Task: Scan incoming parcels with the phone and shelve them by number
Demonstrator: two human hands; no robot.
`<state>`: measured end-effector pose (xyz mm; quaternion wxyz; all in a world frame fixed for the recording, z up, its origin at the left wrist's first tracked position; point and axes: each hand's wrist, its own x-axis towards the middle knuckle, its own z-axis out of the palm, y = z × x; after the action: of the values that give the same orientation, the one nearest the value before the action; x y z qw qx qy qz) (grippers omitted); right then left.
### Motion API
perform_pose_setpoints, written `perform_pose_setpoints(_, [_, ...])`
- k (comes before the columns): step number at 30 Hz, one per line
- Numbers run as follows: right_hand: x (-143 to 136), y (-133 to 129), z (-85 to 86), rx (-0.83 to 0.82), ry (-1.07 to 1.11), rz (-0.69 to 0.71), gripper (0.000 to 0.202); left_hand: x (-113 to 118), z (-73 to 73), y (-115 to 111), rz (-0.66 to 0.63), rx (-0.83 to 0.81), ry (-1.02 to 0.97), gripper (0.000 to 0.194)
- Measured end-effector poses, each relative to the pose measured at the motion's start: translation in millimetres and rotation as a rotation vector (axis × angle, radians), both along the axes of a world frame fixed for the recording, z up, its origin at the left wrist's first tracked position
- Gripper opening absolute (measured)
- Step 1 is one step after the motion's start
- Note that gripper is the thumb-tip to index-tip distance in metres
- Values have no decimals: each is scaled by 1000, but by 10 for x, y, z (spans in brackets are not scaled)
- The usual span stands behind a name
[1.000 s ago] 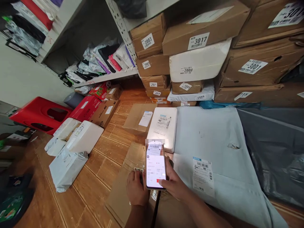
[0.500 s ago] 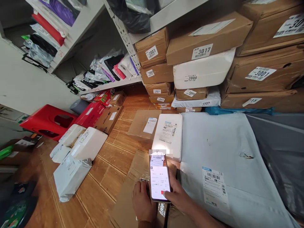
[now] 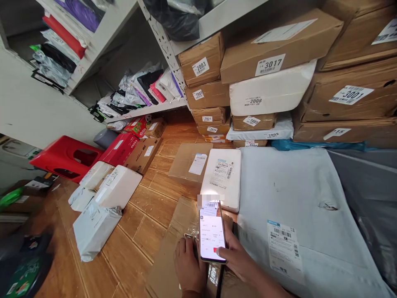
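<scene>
My right hand [image 3: 237,252] holds a smartphone [image 3: 212,238] with its lit screen facing up, the thumb over a red button near the bottom. A bright light spot falls on the white parcel just beyond the phone's top edge. My left hand [image 3: 190,265] is beside the phone, its fingers curled over something dark that is mostly hidden. A small printed label shows by its fingertips. Under both hands lies a brown cardboard box [image 3: 166,263]. The flat white parcel [image 3: 231,178] with printed labels lies beyond the phone.
A large grey-wrapped package [image 3: 294,186] lies at the right. Numbered cartons [image 3: 242,68] are stacked behind. White parcels [image 3: 96,231], red boxes and a red stool [image 3: 62,157] stand on the wooden floor [image 3: 139,223] at the left. Shelves [image 3: 136,116] hold bagged parcels.
The view has shifted slightly, so the boxes and hands appear a little further right. My right hand keeps its hold on the phone, and my left hand stays beside it.
</scene>
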<state>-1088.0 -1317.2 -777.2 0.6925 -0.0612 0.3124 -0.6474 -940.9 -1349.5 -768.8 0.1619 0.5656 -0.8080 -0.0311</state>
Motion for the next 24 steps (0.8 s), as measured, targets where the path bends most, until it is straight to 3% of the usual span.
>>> perform_pose_setpoints(13, [-74, -33, 149, 52, -106, -13, 119, -66, 83, 11, 11, -10, 8, 9])
perform_pose_setpoints(20, [-171, -16, 309, -13, -80, 78, 90, -24, 36, -5, -6, -24, -3, 7])
perform_pose_setpoints(24, [-198, -54, 387, -16, -37, 94, 95, 6, 55, -36, -33, -19, -37, 8])
